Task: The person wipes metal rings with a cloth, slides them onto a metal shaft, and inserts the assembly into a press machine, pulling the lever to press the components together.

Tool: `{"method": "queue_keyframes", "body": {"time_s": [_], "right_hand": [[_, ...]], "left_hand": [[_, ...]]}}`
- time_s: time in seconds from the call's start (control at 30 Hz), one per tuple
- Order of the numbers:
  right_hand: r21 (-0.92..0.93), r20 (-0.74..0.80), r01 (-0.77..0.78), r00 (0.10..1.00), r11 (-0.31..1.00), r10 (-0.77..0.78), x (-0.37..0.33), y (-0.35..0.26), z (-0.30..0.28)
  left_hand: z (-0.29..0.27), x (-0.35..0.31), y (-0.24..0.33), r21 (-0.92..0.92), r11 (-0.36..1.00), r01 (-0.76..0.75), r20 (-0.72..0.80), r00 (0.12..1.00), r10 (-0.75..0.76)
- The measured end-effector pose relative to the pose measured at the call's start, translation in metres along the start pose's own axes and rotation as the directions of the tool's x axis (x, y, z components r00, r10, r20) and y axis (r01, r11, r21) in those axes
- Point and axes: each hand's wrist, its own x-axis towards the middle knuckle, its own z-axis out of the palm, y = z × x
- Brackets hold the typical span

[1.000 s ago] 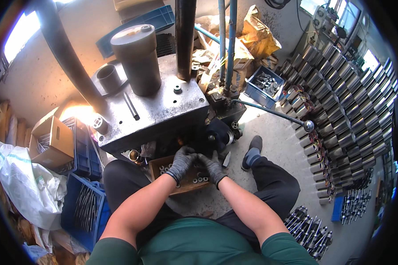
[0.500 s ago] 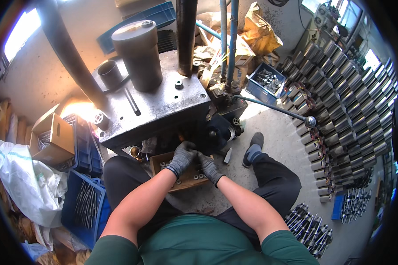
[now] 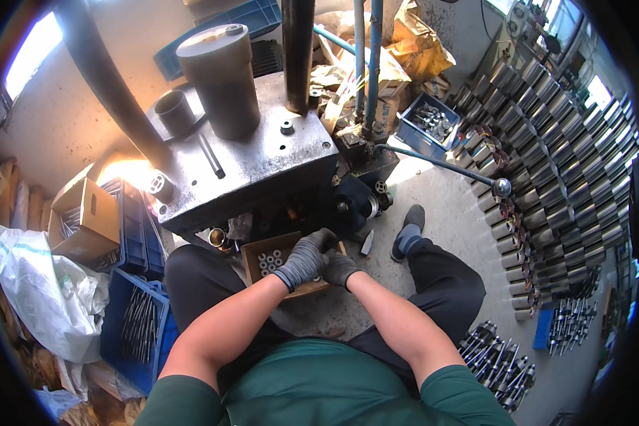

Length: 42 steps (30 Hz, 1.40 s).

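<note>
My left hand (image 3: 307, 257), in a grey knit glove, reaches over an open cardboard box (image 3: 249, 264) on the floor. Right beside it, my right hand (image 3: 340, 269), also gloved, meets it at the fingers. Both hands look closed, and whatever lies between the fingers is hidden by the gloves. Inside the box, left of my hands, sit several small round metal rings (image 3: 268, 261) with holes through their middles. The box's right part is mostly covered by my hands.
A heavy metal press table (image 3: 277, 160) stands ahead, bearing a large grey cylinder (image 3: 224, 85), a short tube and a rod (image 3: 211, 156). A blue lever (image 3: 440, 164) juts right. Stacked metal cylinders (image 3: 547, 156) line the right. Blue crates (image 3: 165, 334) stand left; shafts (image 3: 497, 369) lie lower right.
Both hands have shifted to the right over the box and stay together. More of the rings at the box's left side now show.
</note>
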Motion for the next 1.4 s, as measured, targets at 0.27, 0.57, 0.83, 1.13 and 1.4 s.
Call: {"method": "queue_keyframes", "body": {"time_s": [0.27, 0.57, 0.83, 1.13, 1.4], "right_hand": [[-0.305, 0.102, 0.216, 0.976, 0.928, -0.193, -0.012, -0.012, -0.005], [0.837, -0.497, 0.441, 0.861, 0.323, 0.113, 0.034, 0.01, -0.032], [0.597, -0.159, 0.451, 0.877, -0.664, 0.453, 0.012, 0.035, -0.125], [0.632, -0.132, 0.421, 0.886, -0.65, 0.445, 0.003, 0.027, -0.156], [-0.848, -0.343, -0.263, 0.934, -0.46, 0.098, 0.0, -0.022, -0.19]], "left_hand": [[-0.004, -0.015, 0.032, -0.003, 0.999, -0.049, 0.128, 0.991, 0.049], [-0.03, -0.015, 0.035, -0.256, 0.966, -0.032, -0.35, 0.935, -0.061], [-0.013, -0.032, 0.041, -0.306, 0.95, 0.058, -0.254, 0.957, -0.14], [-0.011, -0.044, 0.077, -0.56, 0.759, -0.333, -0.33, 0.929, 0.164], [-0.021, -0.039, 0.071, -0.416, 0.838, -0.354, -0.506, 0.855, 0.11]]}}
